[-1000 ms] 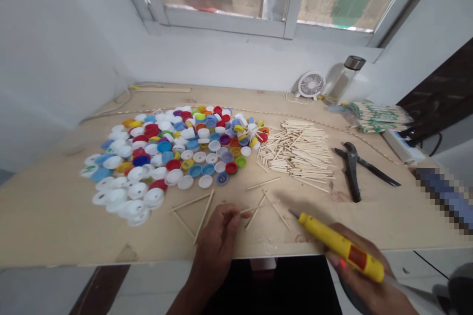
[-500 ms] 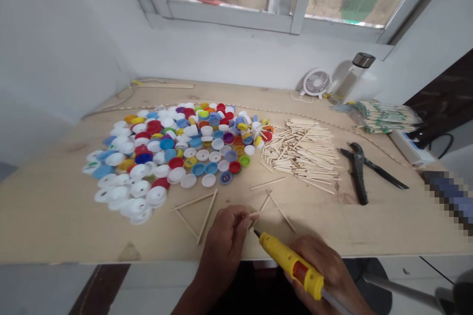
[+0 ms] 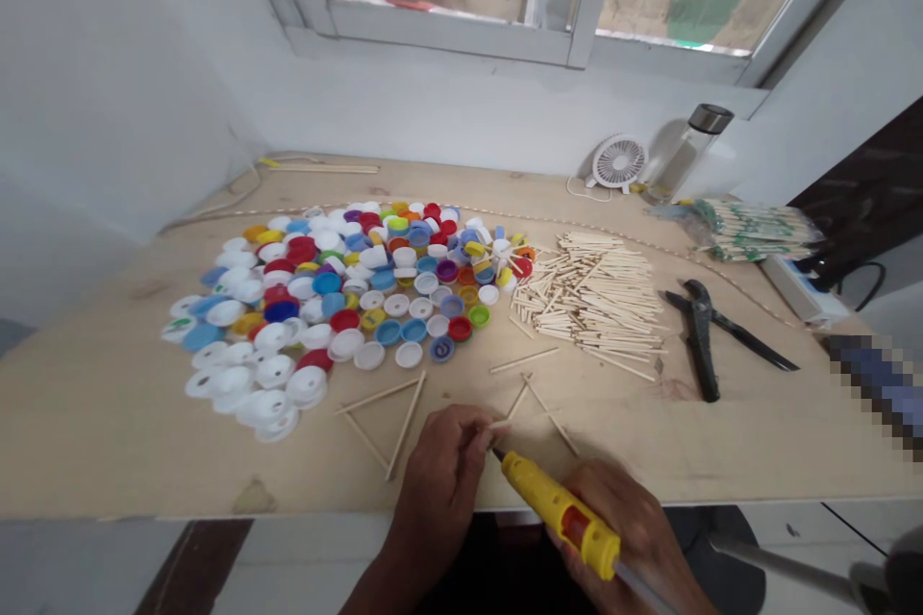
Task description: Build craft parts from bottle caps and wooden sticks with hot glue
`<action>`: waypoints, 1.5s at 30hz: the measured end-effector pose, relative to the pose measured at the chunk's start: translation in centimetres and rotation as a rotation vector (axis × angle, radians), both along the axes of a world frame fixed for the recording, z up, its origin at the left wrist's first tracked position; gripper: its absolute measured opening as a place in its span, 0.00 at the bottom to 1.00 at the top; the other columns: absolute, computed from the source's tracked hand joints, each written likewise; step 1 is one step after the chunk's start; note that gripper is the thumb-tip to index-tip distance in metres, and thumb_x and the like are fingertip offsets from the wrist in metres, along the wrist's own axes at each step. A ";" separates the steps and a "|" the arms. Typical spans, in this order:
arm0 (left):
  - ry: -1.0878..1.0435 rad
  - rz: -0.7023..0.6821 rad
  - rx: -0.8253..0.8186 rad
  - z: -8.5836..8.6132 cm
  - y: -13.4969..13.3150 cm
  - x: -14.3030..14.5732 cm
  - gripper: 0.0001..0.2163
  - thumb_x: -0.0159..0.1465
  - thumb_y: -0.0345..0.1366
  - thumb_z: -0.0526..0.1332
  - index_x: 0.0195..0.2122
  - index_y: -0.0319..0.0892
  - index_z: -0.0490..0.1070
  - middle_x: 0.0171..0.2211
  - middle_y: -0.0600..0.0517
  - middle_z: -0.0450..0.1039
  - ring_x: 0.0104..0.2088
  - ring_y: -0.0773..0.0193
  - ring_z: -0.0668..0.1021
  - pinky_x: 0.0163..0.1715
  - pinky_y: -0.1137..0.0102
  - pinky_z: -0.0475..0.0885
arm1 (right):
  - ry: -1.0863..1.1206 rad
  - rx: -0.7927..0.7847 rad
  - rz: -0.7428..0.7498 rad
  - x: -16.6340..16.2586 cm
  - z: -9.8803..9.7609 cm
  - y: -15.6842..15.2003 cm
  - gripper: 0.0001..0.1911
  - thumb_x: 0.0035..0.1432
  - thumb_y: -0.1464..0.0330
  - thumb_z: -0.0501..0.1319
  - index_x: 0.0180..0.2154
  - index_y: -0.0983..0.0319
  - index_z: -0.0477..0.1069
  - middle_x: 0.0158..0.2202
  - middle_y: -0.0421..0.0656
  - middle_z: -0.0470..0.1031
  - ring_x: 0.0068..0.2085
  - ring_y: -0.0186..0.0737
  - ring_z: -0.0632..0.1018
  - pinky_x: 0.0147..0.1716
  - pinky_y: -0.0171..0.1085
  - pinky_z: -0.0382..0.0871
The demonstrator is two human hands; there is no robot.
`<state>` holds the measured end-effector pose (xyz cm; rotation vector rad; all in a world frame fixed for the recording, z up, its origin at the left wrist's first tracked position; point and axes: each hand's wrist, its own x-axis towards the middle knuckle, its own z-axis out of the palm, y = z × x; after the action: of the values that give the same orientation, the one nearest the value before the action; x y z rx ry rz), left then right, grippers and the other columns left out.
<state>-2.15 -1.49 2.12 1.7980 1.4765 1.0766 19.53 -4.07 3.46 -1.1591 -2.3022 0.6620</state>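
My left hand (image 3: 439, 476) pinches a short wooden stick (image 3: 500, 424) near the table's front edge. My right hand (image 3: 635, 538) grips a yellow pen-shaped glue tool (image 3: 559, 514), its dark tip right at the end of that stick. A triangle of sticks (image 3: 386, 418) lies just left of my left hand. Two more sticks form a V (image 3: 537, 404) beyond the tool's tip. A large heap of coloured bottle caps (image 3: 338, 298) covers the table's left half.
A pile of cut wooden sticks (image 3: 595, 298) lies right of the caps. Black pliers (image 3: 703, 341) rest further right. A small white fan (image 3: 618, 162), a glass bottle (image 3: 685, 154) and a packet of sticks (image 3: 750, 229) stand at the back right. The wooden table (image 3: 108, 404) ends near me.
My right hand has brought the yellow tool leftward and nearer, from the right of the V to the stick held by my left hand. The left hand has barely moved.
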 end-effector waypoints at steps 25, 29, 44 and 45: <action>0.009 0.022 -0.022 0.2 -0.1 0.0 0.08 0.67 0.37 0.52 0.39 0.46 0.70 0.35 0.51 0.75 0.37 0.61 0.78 0.38 0.65 0.73 | -0.041 0.008 -0.096 -0.7 0.6 -0.3 0.10 0.63 0.59 0.53 0.32 0.58 0.62 0.28 0.39 0.70 0.29 0.39 0.72 0.25 0.36 0.63; 0.016 0.023 -0.009 0.1 0.0 0.1 0.09 0.67 0.37 0.52 0.39 0.45 0.71 0.34 0.51 0.74 0.37 0.60 0.77 0.38 0.65 0.73 | -0.026 0.009 -0.093 -0.7 0.6 -0.3 0.09 0.63 0.61 0.53 0.33 0.58 0.62 0.29 0.40 0.70 0.30 0.39 0.72 0.26 0.37 0.63; 0.016 0.030 -0.008 0.2 0.0 0.1 0.10 0.67 0.38 0.52 0.39 0.45 0.73 0.34 0.50 0.74 0.37 0.61 0.77 0.36 0.66 0.73 | -0.052 -0.001 -0.106 -0.7 0.5 -0.4 0.13 0.63 0.58 0.50 0.31 0.58 0.60 0.27 0.39 0.68 0.28 0.38 0.70 0.26 0.37 0.61; 0.020 0.033 -0.009 0.2 0.0 0.1 0.10 0.67 0.38 0.52 0.39 0.45 0.73 0.34 0.50 0.74 0.37 0.60 0.77 0.36 0.66 0.73 | -0.051 0.000 -0.108 -0.7 0.5 -0.4 0.13 0.63 0.58 0.51 0.31 0.58 0.60 0.27 0.39 0.68 0.28 0.38 0.70 0.25 0.37 0.61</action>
<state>-2.05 -1.51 2.34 1.7885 1.5255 1.0693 18.83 -4.52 3.93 -1.3039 -2.2625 0.5994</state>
